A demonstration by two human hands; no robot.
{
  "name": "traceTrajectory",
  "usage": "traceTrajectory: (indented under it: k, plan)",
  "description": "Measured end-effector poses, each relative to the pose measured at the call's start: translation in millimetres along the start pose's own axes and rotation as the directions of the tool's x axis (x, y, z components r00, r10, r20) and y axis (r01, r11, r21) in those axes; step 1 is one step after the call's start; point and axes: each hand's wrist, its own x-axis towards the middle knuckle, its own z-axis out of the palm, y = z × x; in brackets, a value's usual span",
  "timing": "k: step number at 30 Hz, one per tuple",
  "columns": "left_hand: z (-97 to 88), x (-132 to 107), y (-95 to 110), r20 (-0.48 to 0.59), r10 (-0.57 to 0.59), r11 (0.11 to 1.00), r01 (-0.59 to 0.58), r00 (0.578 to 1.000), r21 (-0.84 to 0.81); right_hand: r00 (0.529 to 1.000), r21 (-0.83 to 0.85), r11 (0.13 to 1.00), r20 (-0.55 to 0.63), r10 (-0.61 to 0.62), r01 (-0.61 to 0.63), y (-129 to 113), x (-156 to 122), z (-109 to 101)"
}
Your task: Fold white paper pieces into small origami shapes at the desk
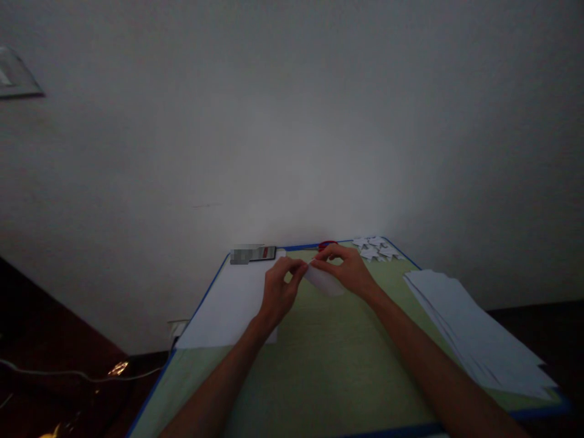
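Observation:
Both of my hands meet over the far middle of a green table (328, 359) with a blue rim. My left hand (279, 292) pinches one end of a small white piece of paper (325, 281), fingers curled. My right hand (347, 267) pinches the other end of the same paper, fingertips pressed together near the left hand's. The paper hangs a little above the table top.
A large white sheet (230, 304) lies at the left of the table. A stack of white sheets (474, 334) lies at the right. Several small folded paper pieces (376, 248) sit at the far right corner. A dark flat object (255, 253) and something red (326, 245) lie at the far edge, against a pale wall.

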Motion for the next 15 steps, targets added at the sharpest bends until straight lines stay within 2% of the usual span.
traceTrajectory:
  k: [8,15]
  plan:
    - [2.1,0,0,-0.014,-0.008,1.0,0.008,1.0,0.003,1.0,0.105,0.994,0.016,0.027,-0.028,3,-2,3]
    - [4.5,-1,0,-0.02,-0.083,0.996,0.082,0.996,-0.044,0.997,0.131,0.989,0.029,0.072,-0.075,12,-3,8]
